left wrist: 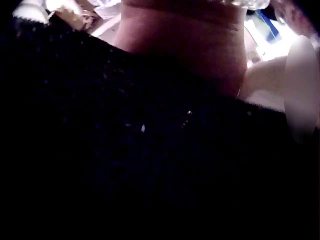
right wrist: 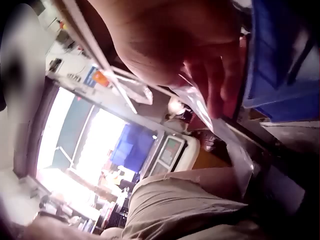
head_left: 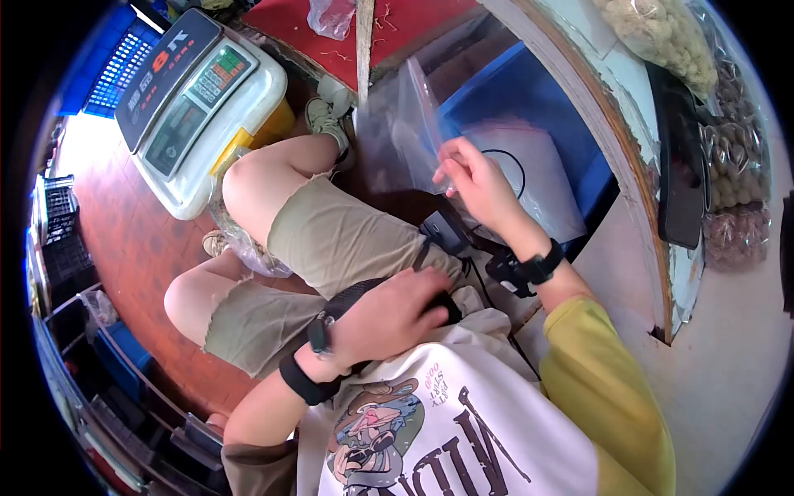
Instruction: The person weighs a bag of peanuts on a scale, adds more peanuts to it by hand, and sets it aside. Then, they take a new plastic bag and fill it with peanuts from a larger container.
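In the head view my right hand (head_left: 484, 186) pinches the edge of a clear plastic bag (head_left: 393, 136), which hangs thin and blurred beside the knee. The right wrist view shows the same bag (right wrist: 242, 157) stretching down from the fingers of that hand (right wrist: 175, 42). My left hand (head_left: 393, 318) lies over the lap near a black waist pouch (head_left: 356, 296), its fingers loosely extended and a little blurred. The left wrist view is mostly dark fabric. Just past the right hand sits a blue bin (head_left: 513, 91) with a stack of pale plastic bags (head_left: 529, 169) inside.
A white digital scale (head_left: 269, 83) stands beyond the knees, near a blue basket (head_left: 120, 70). To the right, a worn counter edge (head_left: 616, 116) carries a black phone (head_left: 682, 165) and clear bags of dried goods (head_left: 732, 169). A red surface (head_left: 285, 21) lies at the top.
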The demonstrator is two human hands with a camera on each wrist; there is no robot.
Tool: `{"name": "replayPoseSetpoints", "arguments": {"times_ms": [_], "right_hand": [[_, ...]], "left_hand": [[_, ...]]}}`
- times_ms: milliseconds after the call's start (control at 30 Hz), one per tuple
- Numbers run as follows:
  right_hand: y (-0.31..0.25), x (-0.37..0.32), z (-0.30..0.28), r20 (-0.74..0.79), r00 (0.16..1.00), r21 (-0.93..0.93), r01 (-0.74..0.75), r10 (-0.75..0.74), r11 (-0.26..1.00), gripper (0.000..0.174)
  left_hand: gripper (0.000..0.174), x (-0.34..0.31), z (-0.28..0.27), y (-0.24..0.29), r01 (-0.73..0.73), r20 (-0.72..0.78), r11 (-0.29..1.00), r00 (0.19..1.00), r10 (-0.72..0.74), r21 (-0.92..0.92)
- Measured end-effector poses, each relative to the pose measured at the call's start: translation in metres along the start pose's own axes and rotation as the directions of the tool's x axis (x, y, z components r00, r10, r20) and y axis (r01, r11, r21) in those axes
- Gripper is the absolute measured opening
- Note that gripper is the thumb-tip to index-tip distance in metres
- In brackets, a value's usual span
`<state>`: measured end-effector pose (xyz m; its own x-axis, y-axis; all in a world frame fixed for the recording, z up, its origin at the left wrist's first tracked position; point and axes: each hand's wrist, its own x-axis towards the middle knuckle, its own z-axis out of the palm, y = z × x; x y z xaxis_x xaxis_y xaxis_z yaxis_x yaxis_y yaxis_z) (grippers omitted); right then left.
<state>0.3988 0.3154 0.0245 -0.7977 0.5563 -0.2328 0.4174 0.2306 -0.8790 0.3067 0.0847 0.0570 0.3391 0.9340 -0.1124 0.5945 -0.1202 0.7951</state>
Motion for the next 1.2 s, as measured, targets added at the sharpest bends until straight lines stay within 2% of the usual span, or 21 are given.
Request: {"name": "replayPoseSetpoints", "arguments": {"times_ms": [33,67,100,133,167,200,233,300,333,367,400,433,500,533,667,733,967,1033,1133,1167,1200], "right_hand": [[-0.030,-0.008,0.003,-0.050,0.981,-0.243,0.169,-0.186,0.955,0.014],[-0.039,-0.007,0.011,-0.085,0.830,-0.372,0.486,-0.551,0.791,0.016],[-0.059,-0.011,0.010,0.075,0.750,-0.385,0.630,-0.657,0.675,0.021],[-0.068,-0.016,0.020,0.208,0.688,-0.376,0.713,-0.696,0.592,0.023],[-0.077,-0.021,0.026,0.391,0.676,-0.261,0.732,-0.624,0.629,0.020],[-0.073,-0.019,0.031,0.417,0.652,-0.033,0.707,-0.633,0.706,0.022],[-0.066,-0.018,0.035,0.436,0.625,0.193,0.638,-0.648,0.745,0.025],[-0.038,-0.006,0.021,0.404,0.886,0.350,0.080,-0.228,0.933,0.045],[-0.011,0.005,0.012,0.426,0.885,0.266,0.076,-0.188,0.961,0.059],[0.021,0.010,0.004,0.440,0.886,0.181,0.072,-0.146,0.981,0.074],[0.058,0.002,-0.002,0.576,0.811,-0.085,0.180,-0.099,0.980,0.085],[0.087,-0.004,-0.005,0.684,0.729,-0.327,0.313,-0.005,0.892,0.097],[0.107,-0.004,-0.001,0.704,0.710,-0.250,0.206,0.031,0.946,0.097],[0.112,-0.005,-0.001,0.726,0.685,-0.170,0.092,0.062,0.981,0.097],[0.097,-0.002,-0.001,0.740,0.668,-0.175,0.071,0.083,0.982,0.085],[0.083,-0.001,-0.009,0.733,0.676,-0.227,0.130,0.081,0.965,0.075],[-0.016,0.000,-0.013,0.673,0.717,-0.115,0.343,-0.181,0.932,0.076],[-0.052,-0.002,-0.014,0.708,0.669,-0.130,0.437,-0.225,0.890,0.073],[-0.072,-0.007,-0.008,0.736,0.641,-0.092,0.414,-0.218,0.906,0.068],[-0.076,-0.009,-0.007,0.755,0.626,-0.069,0.369,-0.193,0.927,0.067],[-0.081,-0.010,-0.008,0.770,0.618,-0.082,0.341,-0.157,0.937,0.068]], "left_hand": [[0.059,-0.004,-0.011,0.003,0.172,-0.168,0.859,0.944,-0.283,-0.482],[0.063,-0.008,-0.017,0.001,0.175,-0.167,0.485,0.796,-0.582,-0.857],[0.080,-0.018,-0.015,-0.018,-0.121,-0.356,0.382,0.684,-0.637,-0.916],[0.088,-0.025,-0.025,-0.029,-0.369,-0.536,0.392,0.646,-0.543,-0.842],[0.085,-0.025,-0.049,-0.011,-0.391,-0.519,0.342,0.629,-0.578,-0.854],[0.064,-0.026,-0.068,0.001,-0.181,-0.468,0.455,0.582,-0.665,-0.872],[0.064,-0.032,-0.071,0.000,-0.180,-0.468,0.456,0.583,-0.664,-0.872],[0.040,-0.058,-0.077,-0.007,-0.091,-0.463,0.471,0.419,-0.781,-0.877],[0.040,-0.069,-0.076,-0.007,-0.090,-0.465,0.473,0.411,-0.784,-0.877],[0.036,-0.079,-0.075,-0.007,-0.142,-0.505,0.487,0.321,-0.801,-0.862],[0.032,-0.089,-0.073,-0.008,-0.192,-0.537,0.503,0.233,-0.811,-0.843],[0.032,-0.102,-0.070,-0.011,-0.192,-0.537,0.503,0.234,-0.811,-0.843],[0.033,-0.128,-0.060,-0.020,-0.211,-0.558,0.521,0.199,-0.806,-0.827],[0.033,-0.134,-0.054,-0.022,-0.247,-0.562,0.526,0.106,-0.820,-0.814],[0.035,-0.176,-0.031,-0.030,-0.302,-0.511,0.481,0.024,-0.859,-0.823],[0.039,-0.186,-0.025,-0.031,-0.088,-0.524,0.548,-0.197,-0.828,-0.832],[0.043,-0.221,-0.013,-0.039,-0.169,-0.582,0.636,-0.280,-0.763,-0.753],[0.044,-0.224,-0.012,-0.039,0.013,-0.569,0.588,-0.274,-0.776,-0.808],[0.057,-0.193,-0.015,-0.042,0.478,-0.697,0.616,0.009,-0.717,-0.627],[0.057,-0.184,-0.015,-0.045,0.478,-0.697,0.609,-0.009,-0.717,-0.633],[0.060,-0.175,-0.016,-0.047,0.690,-0.793,0.609,0.082,-0.603,-0.392]]}}
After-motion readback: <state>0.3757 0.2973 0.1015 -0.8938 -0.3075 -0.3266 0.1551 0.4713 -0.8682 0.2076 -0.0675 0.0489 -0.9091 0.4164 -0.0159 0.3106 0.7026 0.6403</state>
